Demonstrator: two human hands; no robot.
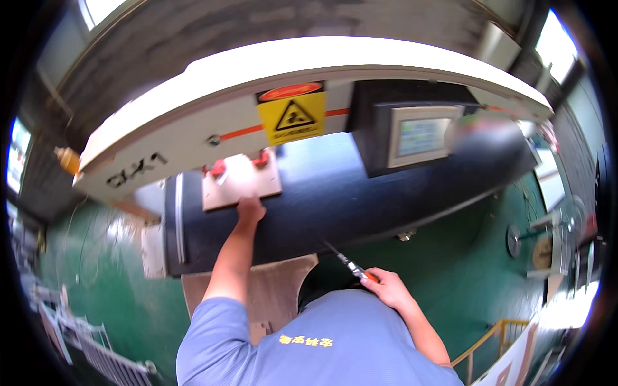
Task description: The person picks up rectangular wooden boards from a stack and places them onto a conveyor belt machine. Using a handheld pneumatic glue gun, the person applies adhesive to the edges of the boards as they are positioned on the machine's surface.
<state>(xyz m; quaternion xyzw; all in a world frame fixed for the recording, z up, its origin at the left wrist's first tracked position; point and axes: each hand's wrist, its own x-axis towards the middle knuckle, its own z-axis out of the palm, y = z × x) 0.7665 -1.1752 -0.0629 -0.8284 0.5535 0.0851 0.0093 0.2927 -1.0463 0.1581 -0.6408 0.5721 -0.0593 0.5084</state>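
Observation:
My left hand (251,209) reaches forward to the near edge of a pale wooden board (215,196) on the machine's dark bed, its fingers closed on that edge. Red clamps (261,159) sit along the board's far side, and glare washes out part of its top. Close to my body, my right hand (388,289) is wrapped round a slim hand tool (353,267) with a silver body, an orange part at the grip and a long thin tip. That tip points forward and left, toward the bed's near edge, apart from the board. The tool's exact kind is unclear.
A long white machine beam (187,125) with a yellow warning sign (293,112) spans above the dark bed (335,193). A control screen (421,136) hangs at its right. A brown panel (277,283) stands before me at left; a stand fan (573,219) is far right.

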